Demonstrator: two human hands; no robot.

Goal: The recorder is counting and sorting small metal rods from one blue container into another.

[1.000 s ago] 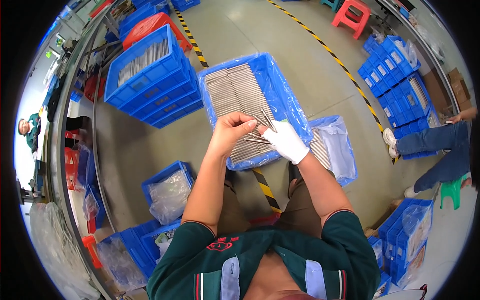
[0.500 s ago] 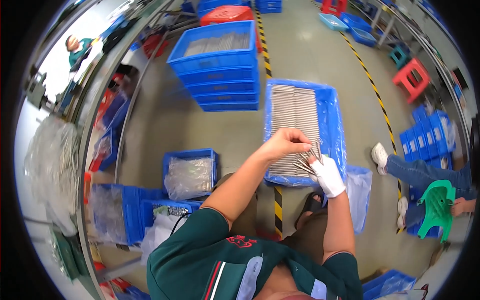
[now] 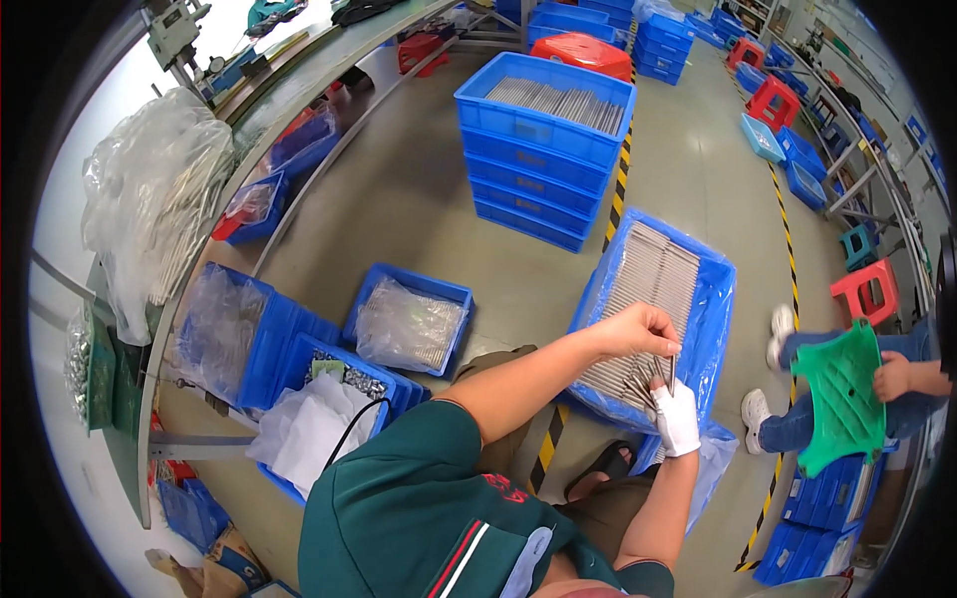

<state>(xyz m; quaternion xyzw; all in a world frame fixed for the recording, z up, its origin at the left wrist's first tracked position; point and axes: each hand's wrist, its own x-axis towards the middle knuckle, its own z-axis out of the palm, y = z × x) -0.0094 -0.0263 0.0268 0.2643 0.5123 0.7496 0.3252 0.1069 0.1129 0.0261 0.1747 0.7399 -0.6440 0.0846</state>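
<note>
My right hand (image 3: 676,417), in a white glove, is closed around a loose bunch of thin metal rods (image 3: 640,387) that fan out to the left. Just above it my bare left hand (image 3: 640,331) pinches the top end of one metal rod (image 3: 672,371) standing out of the bunch. Both hands are over the near part of a blue crate (image 3: 720,289) lined with clear plastic. Inside that crate, metal rods (image 3: 653,264) lie side by side in long, neat rows, partly hidden by my hands and left forearm.
Beyond stands a stack of blue crates (image 3: 533,184), rods in the top one. To my left are a bagged crate (image 3: 409,324) and a bin with small metal parts (image 3: 349,377). At right a person's hand (image 3: 894,379) holds a green stool (image 3: 842,399). A workbench (image 3: 299,85) runs along the left.
The view has swung left, so the crates and my hands sit further right. The person at right has brought the green stool closer. My hands stay together at the rods.
</note>
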